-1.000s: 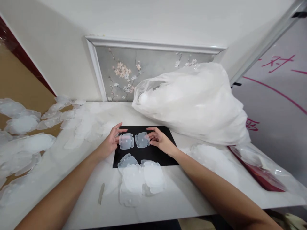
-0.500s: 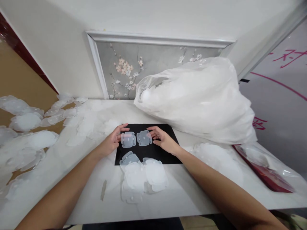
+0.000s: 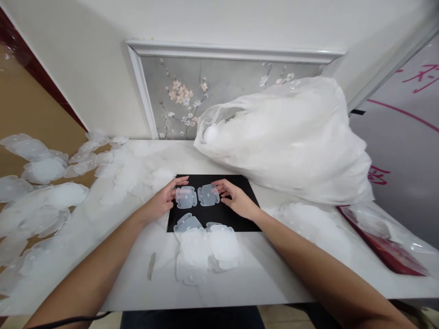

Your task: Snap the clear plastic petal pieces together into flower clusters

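Over a black mat [image 3: 236,218] I hold two clear, frosted plastic pieces side by side. My left hand [image 3: 164,198] grips the left frosted plastic piece [image 3: 186,197] by its outer edge; fingers show faintly through it. On the other side, my right hand [image 3: 235,197] has the right frosted plastic piece [image 3: 208,195] between thumb and fingers. A narrow gap separates the two pieces. Nearer to me, a left stack of similar pieces [image 3: 194,249] and a right stack [image 3: 224,246] overlap the mat's front edge. Whether each hand holds more than one layer I cannot tell.
A large white plastic bag [image 3: 291,141] full of pieces lies behind the mat, its mouth facing left. Loose pieces [image 3: 48,201] spread across the left side. Another pile [image 3: 308,224] sits at right, beside a red tray [image 3: 387,246] under clear plastic.
Both hands and their pieces keep nearly the same pose over the mat. The whole view has shifted slightly; the stacks look unchanged.
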Demonstrator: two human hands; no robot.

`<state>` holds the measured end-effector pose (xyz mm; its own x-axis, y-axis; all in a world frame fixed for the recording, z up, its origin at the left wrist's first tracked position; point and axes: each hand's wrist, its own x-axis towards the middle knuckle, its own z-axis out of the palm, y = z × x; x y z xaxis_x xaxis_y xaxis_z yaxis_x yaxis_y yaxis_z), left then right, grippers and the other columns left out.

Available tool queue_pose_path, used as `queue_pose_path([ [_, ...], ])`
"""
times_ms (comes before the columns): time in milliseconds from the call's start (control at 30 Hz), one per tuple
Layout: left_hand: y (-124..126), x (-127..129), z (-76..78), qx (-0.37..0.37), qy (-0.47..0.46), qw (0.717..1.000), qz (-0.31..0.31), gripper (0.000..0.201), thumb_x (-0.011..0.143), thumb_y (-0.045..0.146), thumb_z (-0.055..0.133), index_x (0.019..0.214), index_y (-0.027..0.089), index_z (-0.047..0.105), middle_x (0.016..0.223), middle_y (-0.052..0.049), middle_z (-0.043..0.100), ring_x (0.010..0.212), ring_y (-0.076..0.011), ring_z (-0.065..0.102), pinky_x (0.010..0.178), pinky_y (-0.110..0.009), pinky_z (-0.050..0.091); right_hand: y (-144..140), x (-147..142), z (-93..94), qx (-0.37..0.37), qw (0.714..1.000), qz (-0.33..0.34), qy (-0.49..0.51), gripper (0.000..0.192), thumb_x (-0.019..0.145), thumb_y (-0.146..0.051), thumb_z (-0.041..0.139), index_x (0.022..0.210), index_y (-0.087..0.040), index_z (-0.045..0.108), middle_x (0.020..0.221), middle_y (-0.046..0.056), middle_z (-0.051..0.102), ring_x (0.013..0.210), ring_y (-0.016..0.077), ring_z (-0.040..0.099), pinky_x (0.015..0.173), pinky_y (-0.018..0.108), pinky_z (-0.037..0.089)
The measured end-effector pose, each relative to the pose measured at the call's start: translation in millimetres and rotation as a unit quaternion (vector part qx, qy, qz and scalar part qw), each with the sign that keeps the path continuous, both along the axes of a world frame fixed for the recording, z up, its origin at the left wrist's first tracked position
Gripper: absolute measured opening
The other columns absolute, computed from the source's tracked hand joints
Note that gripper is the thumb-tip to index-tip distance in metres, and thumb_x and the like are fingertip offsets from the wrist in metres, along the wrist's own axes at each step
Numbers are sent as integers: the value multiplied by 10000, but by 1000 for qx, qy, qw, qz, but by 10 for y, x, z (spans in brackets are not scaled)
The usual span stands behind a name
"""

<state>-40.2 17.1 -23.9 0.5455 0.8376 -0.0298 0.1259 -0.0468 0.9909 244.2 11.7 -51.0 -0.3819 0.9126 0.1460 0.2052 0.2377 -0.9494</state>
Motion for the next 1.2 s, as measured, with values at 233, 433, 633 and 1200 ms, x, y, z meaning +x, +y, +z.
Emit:
queue_pose_path([
  [233, -16, -4, 0, 33, 31, 999, -21, 817, 669, -6, 501, 1421, 300, 417, 1500, -85, 445, 1291, -222, 528, 1058, -401, 427, -13, -4, 2, 40, 998, -1, -41, 404, 744, -44, 498, 1088, -222, 615, 1019, 47, 650, 932, 172, 617, 839, 349, 502],
  [433, -74, 102, 117, 189, 166, 967, 41, 206, 848, 242, 578, 997, 237, 721, 1315, -91, 604, 1233, -255, 552, 1081, -439, 397, -61, -52, 103, 85, 993, -63, -42, 101, 825, -308, 636, 786, -219, 663, 1197, 93, 605, 1131, 247, 575, 959, 415, 450],
  [633, -144, 242, 179, 36, 38, 981, 188, 312, 823, 507, 644, 853, 197, 671, 956, -73, 739, 953, -253, 676, 912, -422, 514, -63, -123, 156, -208, 949, -63, 229, 376, 675, -480, 803, 854, -216, 604, 777, 1, 691, 738, 176, 664, 757, 340, 526],
  [1200, -152, 311, 276, -248, -161, 932, 209, 334, 994, 297, 432, 1010, 115, 711, 981, -118, 755, 797, -197, 729, 758, -336, 600, -9, -83, 85, -320, 897, -38, 304, 179, 846, -339, 699, 957, -199, 679, 953, 64, 744, 858, 190, 727, 789, 334, 579],
])
